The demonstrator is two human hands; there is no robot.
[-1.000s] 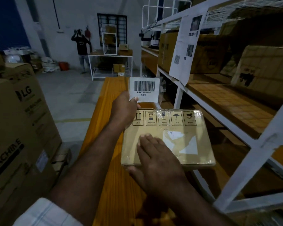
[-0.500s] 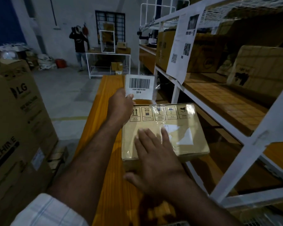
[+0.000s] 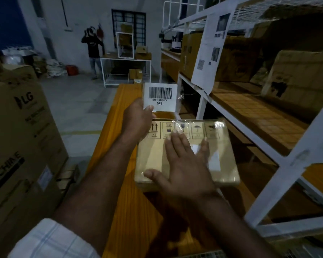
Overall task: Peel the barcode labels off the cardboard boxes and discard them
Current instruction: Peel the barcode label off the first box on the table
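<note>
Wooden bench [image 3: 125, 97] bears the box [image 3: 151, 161]; right hand [image 3: 185, 164] flat on it, fingers spread. Left hand [image 3: 138, 121] pinches the label [image 3: 159, 96] at its seven o'clock corner, above the box's twelve o'clock edge.

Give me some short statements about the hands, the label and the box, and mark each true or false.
1. The left hand pinches the barcode label. True.
2. The label lies stuck flat on the cardboard box. False: it is peeled up and held above the box's far edge.
3. The right hand rests flat on the box, fingers spread. True.
4. The box stands on a floor pallet. False: it lies on the orange table.
</note>
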